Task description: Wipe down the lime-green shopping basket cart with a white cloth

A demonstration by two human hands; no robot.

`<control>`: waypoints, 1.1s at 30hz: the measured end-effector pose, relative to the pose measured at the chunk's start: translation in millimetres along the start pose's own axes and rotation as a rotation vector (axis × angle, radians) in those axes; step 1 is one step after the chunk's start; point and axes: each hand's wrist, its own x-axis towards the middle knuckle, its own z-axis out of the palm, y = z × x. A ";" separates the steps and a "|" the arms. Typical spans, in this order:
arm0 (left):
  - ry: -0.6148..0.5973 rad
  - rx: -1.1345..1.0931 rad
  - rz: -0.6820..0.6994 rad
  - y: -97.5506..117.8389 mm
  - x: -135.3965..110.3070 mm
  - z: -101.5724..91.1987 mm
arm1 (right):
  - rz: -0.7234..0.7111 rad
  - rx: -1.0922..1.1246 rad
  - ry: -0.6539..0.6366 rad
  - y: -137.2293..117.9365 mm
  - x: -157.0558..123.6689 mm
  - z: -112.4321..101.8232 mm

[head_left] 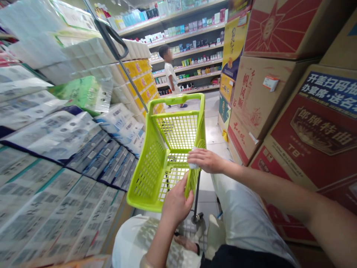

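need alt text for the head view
A person's left hand grips the side of a green shopping basket while the right hand holds a white cloth or tissue against that side. Wrapped packs are stacked at left, cardboard boxes at right; beyond, a person in white is near shelves of goods.

One wide view, from a head-worn camera, looks forward and down along an aisle (213, 111). The wearer's legs (242, 212) are nearest, below; the left hand (178, 201), right hand (208, 160) and basket (149, 145) are close ahead. Packs (83, 141) flank the view at left, boxes (260, 93) at right; shelves (195, 33) close its far end.
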 end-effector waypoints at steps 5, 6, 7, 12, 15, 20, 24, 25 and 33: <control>0.019 -0.019 0.031 -1.2 0.2 3.7 | 0.231 -0.041 0.080 19.6 3.2 -2.3; 0.023 -0.013 0.029 -1.6 0.1 4.3 | 0.207 -0.022 0.080 11.0 2.3 0.9; 0.024 -0.005 0.023 -2.0 -0.1 4.8 | 0.163 0.001 0.074 0.0 0.9 4.5; 0.002 0.028 -0.015 -2.8 -0.8 3.1 | -0.019 0.076 0.004 -28.8 -3.9 10.0; 0.007 0.012 0.004 -1.4 -0.8 1.6 | -0.010 0.031 -0.030 -1.9 0.0 1.1; 0.001 0.005 0.006 0.3 0.0 2.5 | 0.242 -0.042 0.057 26.1 6.8 -2.1; -0.006 0.021 -0.004 0.2 0.2 2.7 | 0.185 0.001 0.096 -12.2 0.0 12.6; -0.010 0.030 -0.015 0.2 0.1 2.3 | 0.152 0.015 0.087 -22.1 -2.5 15.1; -0.034 -0.014 0.002 1.8 -0.1 -1.2 | 0.103 -0.040 -0.021 29.8 3.2 -6.0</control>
